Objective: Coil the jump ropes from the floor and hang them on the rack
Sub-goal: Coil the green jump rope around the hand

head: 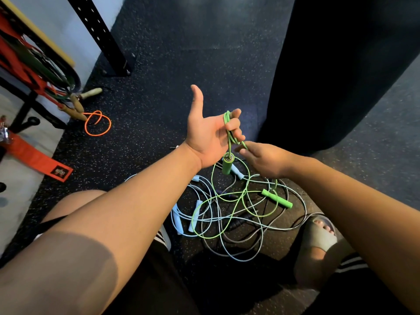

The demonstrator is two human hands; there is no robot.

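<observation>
My left hand (208, 135) is raised palm up with the thumb out, and its curled fingers hold loops of the green jump rope (229, 130). One green handle (226, 164) dangles below that hand. My right hand (266, 159) pinches the same green cord just right of the loops. The other green handle (277, 198) lies on the floor amid the rope's loose coils. Pale blue jump ropes (195, 215) lie tangled with it on the dark floor. The rack (29, 71) stands at the far left with bands and ropes hanging from it.
A large black punching bag (341, 71) fills the right. A black perforated upright (102, 35) is bolted to the floor behind. An orange rope (97, 122) with wooden handles lies near the rack. My sandalled foot (318, 237) and knee (75, 205) flank the tangle.
</observation>
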